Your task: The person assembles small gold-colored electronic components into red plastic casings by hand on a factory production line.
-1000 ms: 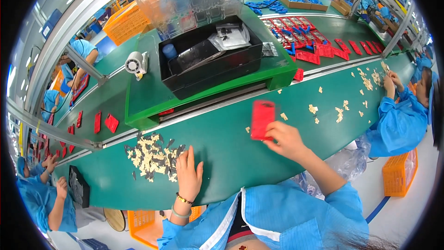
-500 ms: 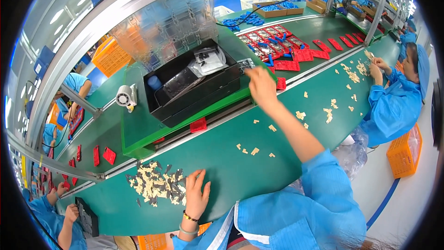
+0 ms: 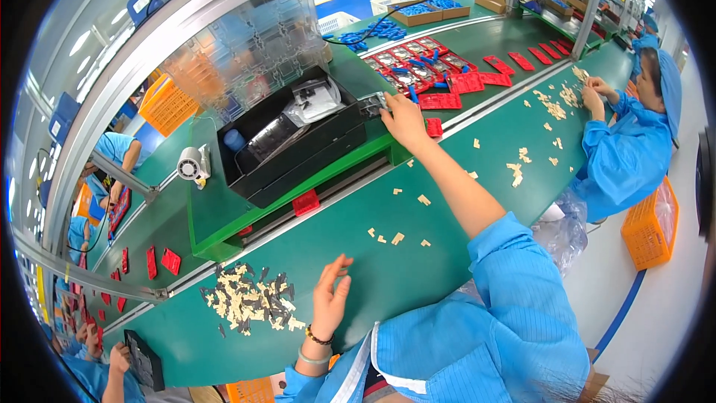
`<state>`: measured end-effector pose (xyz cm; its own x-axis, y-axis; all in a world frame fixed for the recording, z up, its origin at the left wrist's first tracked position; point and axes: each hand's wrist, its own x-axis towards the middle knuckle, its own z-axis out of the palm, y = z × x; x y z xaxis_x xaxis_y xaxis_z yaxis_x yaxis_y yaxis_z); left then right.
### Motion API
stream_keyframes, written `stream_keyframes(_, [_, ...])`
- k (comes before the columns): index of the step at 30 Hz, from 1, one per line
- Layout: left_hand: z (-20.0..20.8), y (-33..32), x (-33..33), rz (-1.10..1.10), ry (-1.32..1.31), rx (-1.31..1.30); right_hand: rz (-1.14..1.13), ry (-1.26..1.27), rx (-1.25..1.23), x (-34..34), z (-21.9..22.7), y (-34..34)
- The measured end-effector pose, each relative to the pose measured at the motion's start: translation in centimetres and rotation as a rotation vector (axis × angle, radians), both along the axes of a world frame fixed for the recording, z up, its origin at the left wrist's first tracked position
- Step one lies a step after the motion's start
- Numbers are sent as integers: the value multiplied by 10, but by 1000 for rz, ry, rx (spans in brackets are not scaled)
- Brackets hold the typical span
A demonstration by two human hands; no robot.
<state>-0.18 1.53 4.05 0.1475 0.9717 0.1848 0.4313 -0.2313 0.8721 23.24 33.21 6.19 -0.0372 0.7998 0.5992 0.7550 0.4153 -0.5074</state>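
Note:
My right hand (image 3: pixel 406 125) reaches over the bench to the corner of the black bin (image 3: pixel 298 160). Its fingers close on the edge of a small dark, shiny packet (image 3: pixel 370 105) beside the bin; what the packet holds is too small to make out. My left hand (image 3: pixel 329 302) is raised a little above the green bench, fingers apart and nothing in them. Just left of it lies a loose pile of small cream and black pieces (image 3: pixel 250 298). Several cream pieces (image 3: pixel 397 239) are scattered between my two arms.
Red plates with blue parts (image 3: pixel 418 67) lie beyond my right hand. A red tray (image 3: pixel 305 202) sits under the bin's green stand. A small white fan (image 3: pixel 192 164) stands left of the bin. At right, a co-worker (image 3: pixel 626 134) handles cream pieces; another person's hand (image 3: pixel 119 358) is at lower left.
My right hand has come down and closed in on the packet by the bin's corner. My left hand has lifted and moved right, away from the pile. The whole view has shifted slightly.

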Motion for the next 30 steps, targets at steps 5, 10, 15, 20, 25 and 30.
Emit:
stream_keyframes(5, [1,19,10,15,-883,-148,309,178,319,-59,-25,-134])
stream_keyframes(10, [11,32,28,201,-883,-9,668,181,-95,-115,-33,-242])
stream_keyframes(15, [3,26,41,237,-733,122,823,342,-193,-125,-34,-240])
stream_keyframes(20, [-19,32,19,151,-808,165,910,626,-306,-151,-12,-261])
stream_keyframes(25, [18,21,77,27,-597,244,965,920,-188,-128,-11,-226])
stream_keyframes(30, [3,40,34,77,-607,290,961,914,-236,-131,-13,-283])
